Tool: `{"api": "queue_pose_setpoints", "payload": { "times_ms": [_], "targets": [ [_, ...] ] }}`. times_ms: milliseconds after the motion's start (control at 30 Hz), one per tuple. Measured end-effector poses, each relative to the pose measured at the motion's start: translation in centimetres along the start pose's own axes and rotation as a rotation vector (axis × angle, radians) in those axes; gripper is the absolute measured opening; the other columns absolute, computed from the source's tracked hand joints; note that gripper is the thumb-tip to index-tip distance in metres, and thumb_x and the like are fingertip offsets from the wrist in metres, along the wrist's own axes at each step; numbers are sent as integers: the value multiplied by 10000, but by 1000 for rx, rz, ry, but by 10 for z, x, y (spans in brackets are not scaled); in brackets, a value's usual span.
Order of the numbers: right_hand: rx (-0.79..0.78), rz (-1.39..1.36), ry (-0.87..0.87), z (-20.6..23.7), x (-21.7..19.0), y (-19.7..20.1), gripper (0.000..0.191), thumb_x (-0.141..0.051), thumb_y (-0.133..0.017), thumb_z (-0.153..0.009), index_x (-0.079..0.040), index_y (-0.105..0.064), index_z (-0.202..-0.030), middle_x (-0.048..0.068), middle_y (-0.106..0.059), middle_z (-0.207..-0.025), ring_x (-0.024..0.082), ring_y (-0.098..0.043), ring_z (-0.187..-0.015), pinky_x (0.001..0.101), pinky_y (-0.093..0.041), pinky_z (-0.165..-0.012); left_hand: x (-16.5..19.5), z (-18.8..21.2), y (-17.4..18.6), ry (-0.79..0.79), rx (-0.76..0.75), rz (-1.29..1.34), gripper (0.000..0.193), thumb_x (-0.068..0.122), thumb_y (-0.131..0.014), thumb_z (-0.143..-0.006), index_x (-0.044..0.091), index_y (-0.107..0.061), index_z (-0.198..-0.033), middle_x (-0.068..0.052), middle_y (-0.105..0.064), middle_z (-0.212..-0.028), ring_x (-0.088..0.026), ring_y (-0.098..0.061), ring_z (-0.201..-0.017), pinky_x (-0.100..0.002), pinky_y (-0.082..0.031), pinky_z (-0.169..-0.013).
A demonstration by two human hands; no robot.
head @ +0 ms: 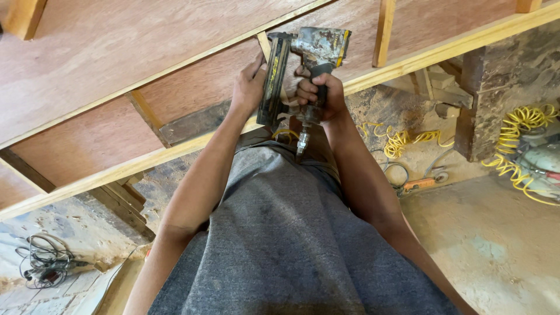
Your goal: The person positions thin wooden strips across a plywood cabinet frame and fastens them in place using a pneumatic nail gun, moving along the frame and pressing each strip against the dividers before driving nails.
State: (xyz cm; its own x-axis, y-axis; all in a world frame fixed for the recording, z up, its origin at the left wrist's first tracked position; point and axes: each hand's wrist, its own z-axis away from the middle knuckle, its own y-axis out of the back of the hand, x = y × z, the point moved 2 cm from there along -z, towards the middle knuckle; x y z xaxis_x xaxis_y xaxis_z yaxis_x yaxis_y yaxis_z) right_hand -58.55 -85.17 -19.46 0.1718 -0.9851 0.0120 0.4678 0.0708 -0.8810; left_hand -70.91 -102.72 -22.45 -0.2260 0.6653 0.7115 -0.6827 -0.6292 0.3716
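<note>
A worn pneumatic nail gun (318, 46) with a black and yellow magazine (273, 81) is pressed against a wooden frame. My right hand (319, 96) is wrapped around its grip. My left hand (249, 86) rests flat against the side of the magazine. The gun's nose meets a thin wooden slat (264, 44) on the reddish plywood panel (116, 52). A pale timber rail (134, 166) runs diagonally under both hands. My grey shirt fills the lower middle of the view.
Coiled yellow air hose (519, 125) lies at the right beside a grey machine (542, 166). More yellow hose (402, 140) and an orange tool (417, 185) lie on the dusty floor. A bundle of dark cable (41, 262) sits at the lower left.
</note>
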Motion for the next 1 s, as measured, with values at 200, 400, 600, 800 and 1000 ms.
{"api": "queue_pose_setpoints", "payload": {
  "times_ms": [200,400,600,800,1000],
  "targets": [
    [101,589,-3,34,-30,-50,475,-159,-597,-831,0,-600,-1279,-11,-514,-663,137,-542,-609,386,-555,-695,-11,17,1,-348,98,-313,464,283,-527,-1068,51,-568,-1468,-232,-695,-1279,-369,-669,-1140,-428,-525,-971],
    [287,2072,-311,19,-44,-119,302,-158,-665,-847,70,-678,-1044,140,-713,-813,259,-702,-759,434,-579,-707,-19,56,-4,55,-267,887,694,611,-419,-1083,-3,-631,-1328,-189,-739,-1197,-323,-704,-1100,-438,-540,-960],
    [-40,2844,-293,-16,-7,-148,586,-45,-661,-788,22,-556,-1360,239,-713,-977,375,-739,-833,510,-598,-690,10,68,21,292,-407,1281,711,615,-402,-921,87,-584,-1361,-69,-737,-1178,-218,-704,-1065,-442,-550,-973],
    [0,2890,-405,-21,-1,-150,726,-55,-657,-805,3,-467,-1504,222,-744,-833,348,-749,-728,490,-600,-647,16,70,22,245,-274,1215,512,377,-653,-959,-22,-618,-1277,-119,-712,-1068,-211,-726,-933,-400,-621,-851],
    [1,2872,-406,-28,-4,-154,798,-400,-842,-786,48,-531,-1369,237,-729,-838,371,-730,-769,490,-592,-680,19,61,24,189,-227,1286,516,340,-691,-939,-75,-620,-1238,-143,-720,-1044,-205,-737,-908,-375,-632,-845]
  ]
}}
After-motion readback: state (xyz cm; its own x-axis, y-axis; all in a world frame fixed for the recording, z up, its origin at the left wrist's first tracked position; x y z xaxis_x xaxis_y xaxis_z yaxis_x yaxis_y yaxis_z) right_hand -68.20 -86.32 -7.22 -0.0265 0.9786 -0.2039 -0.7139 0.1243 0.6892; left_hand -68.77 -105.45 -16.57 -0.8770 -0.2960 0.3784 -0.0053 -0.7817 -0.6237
